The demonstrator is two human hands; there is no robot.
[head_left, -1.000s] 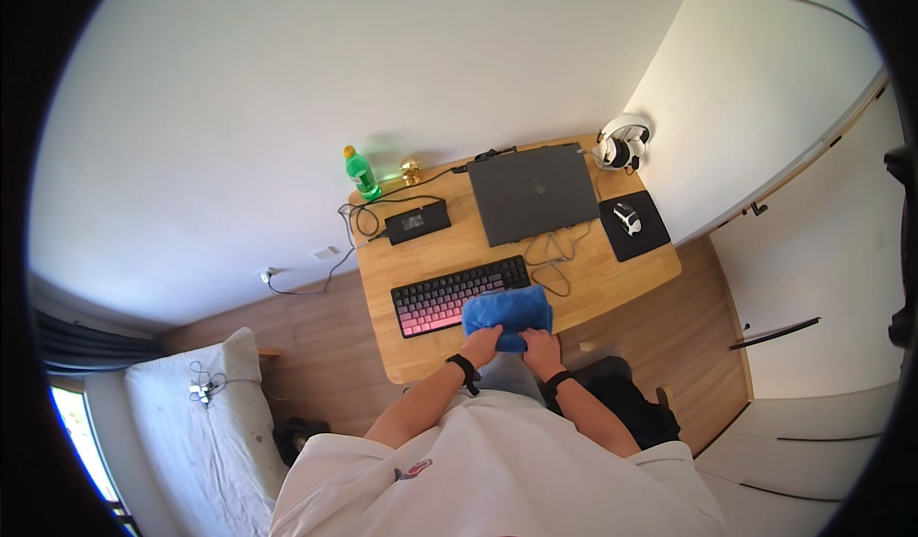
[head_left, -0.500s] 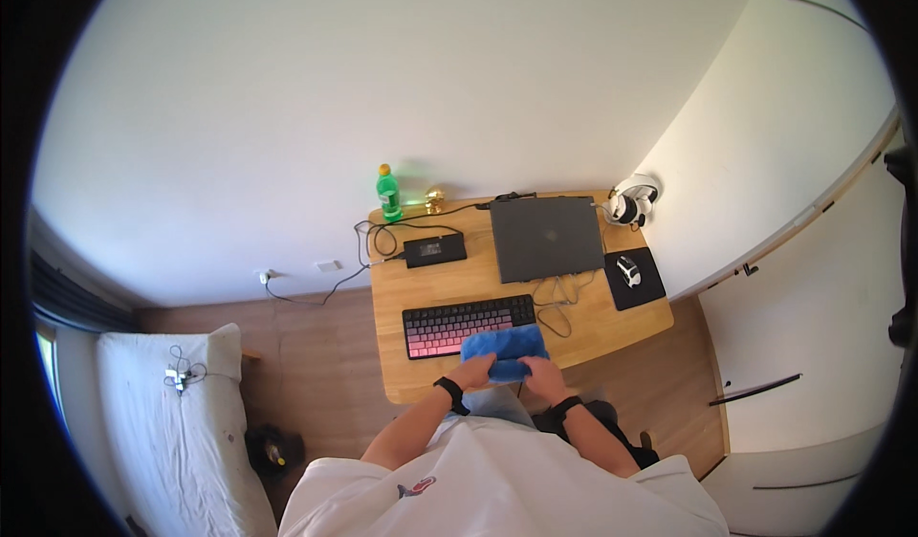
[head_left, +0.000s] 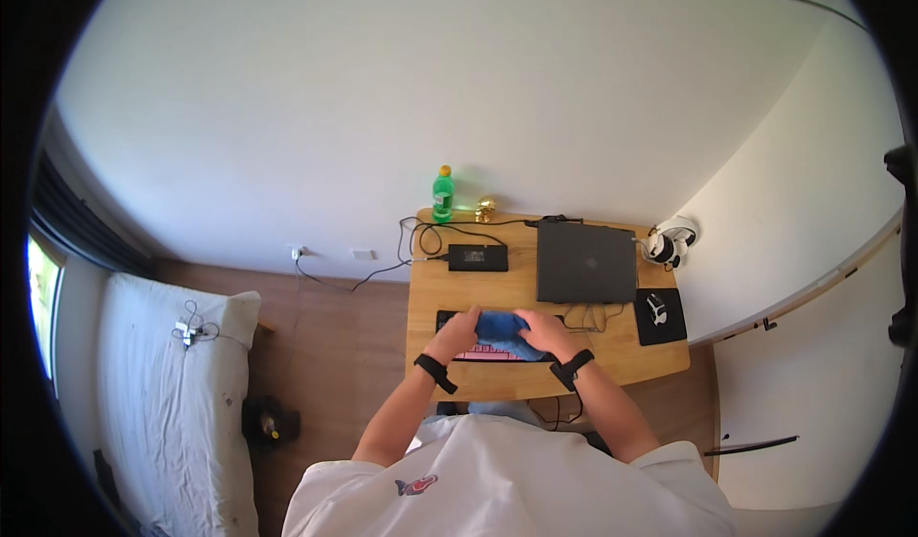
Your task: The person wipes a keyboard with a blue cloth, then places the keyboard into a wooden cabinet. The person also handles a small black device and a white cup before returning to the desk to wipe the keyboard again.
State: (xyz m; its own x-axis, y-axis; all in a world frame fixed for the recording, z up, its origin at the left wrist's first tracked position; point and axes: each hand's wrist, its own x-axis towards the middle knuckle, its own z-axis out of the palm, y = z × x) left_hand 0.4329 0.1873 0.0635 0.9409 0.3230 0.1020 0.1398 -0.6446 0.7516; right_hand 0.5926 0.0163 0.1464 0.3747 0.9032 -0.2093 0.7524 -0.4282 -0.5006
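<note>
A blue cloth (head_left: 504, 328) is stretched between my two hands, above the keyboard (head_left: 483, 353) with its black and pink keys. My left hand (head_left: 456, 334) grips the cloth's left end, fingers closed. At the other end, my right hand (head_left: 545, 332) is closed on the cloth too. Cloth and hands cover most of the keyboard; only strips of keys show. Each wrist wears a black band.
On the wooden desk (head_left: 612, 370) lie a closed dark laptop (head_left: 586, 262), a black power brick (head_left: 478, 258) with looping cables, and a white mouse (head_left: 656, 308) on a black pad. A green bottle (head_left: 443, 196), gold ornament (head_left: 486, 210) and white headphones (head_left: 672, 241) stand along the back.
Both hands have moved forward with the cloth, from the desk's front edge to over the keyboard. The whole view has shifted, so the desk appears further right.
</note>
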